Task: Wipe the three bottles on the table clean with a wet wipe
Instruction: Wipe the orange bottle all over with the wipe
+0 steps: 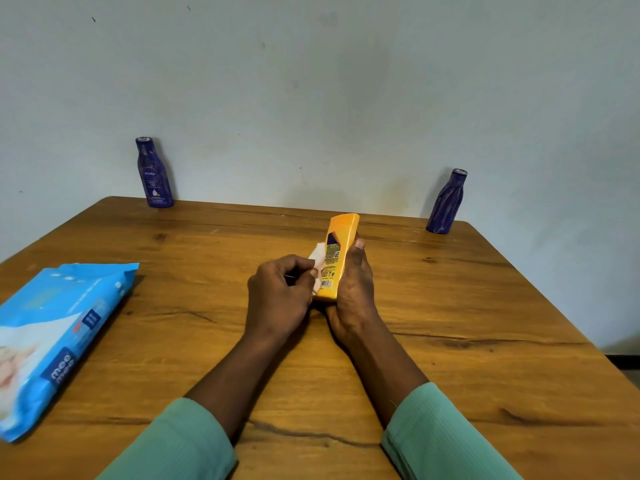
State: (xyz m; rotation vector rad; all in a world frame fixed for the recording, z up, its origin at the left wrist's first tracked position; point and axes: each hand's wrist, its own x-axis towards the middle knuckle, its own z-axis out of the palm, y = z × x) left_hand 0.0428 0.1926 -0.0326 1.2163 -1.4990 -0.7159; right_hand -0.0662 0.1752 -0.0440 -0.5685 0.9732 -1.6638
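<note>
Head view: pale wall (346, 81) at the back, a few dark marks on it. Brown wooden surface (485, 323) fills the lower frame. Blue wipe pack (59, 334) lies flat at the left edge, well apart from the work, probably parked there within reach. Right grip (355, 292) clasps the yellow bottle (337, 244) and holds it tilted over mid-surface with the printed back facing the camera — likely to steady it for rubbing. Left grip (280, 292) pinches the wet wipe (318, 258) against the bottle's left side. Left purple bottle (154, 174) and right purple bottle (446, 202) stand upright at the far corners by the wall — cleaned or waiting, cannot tell.
</note>
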